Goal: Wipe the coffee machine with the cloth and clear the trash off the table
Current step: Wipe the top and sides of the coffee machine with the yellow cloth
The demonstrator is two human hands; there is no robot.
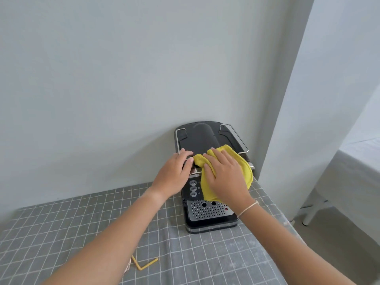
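- Cloth (pixel 226 173), yellow, is lying draped over the machine's (pixel 205 138) top front edge, center-right of frame; soft and limp, so it's likely bunching unless pressed flat w/ the palm.
- Right hand (pixel 224 175) is pressing on the cloth, fingers spread and straight, not clenched.
- Left hand (pixel 174 173) is resting on the machine's left top edge, fingers only slightly bent, prob. steadying it.
- Machine is sitting against the wall on the table (pixel 61 223); looks rigid and fairly heavy, glossy top prob. slippery.
- Straw (pixel 144 263), bent, yellow, is lying lower left — light trash, easy pinch at the bend.
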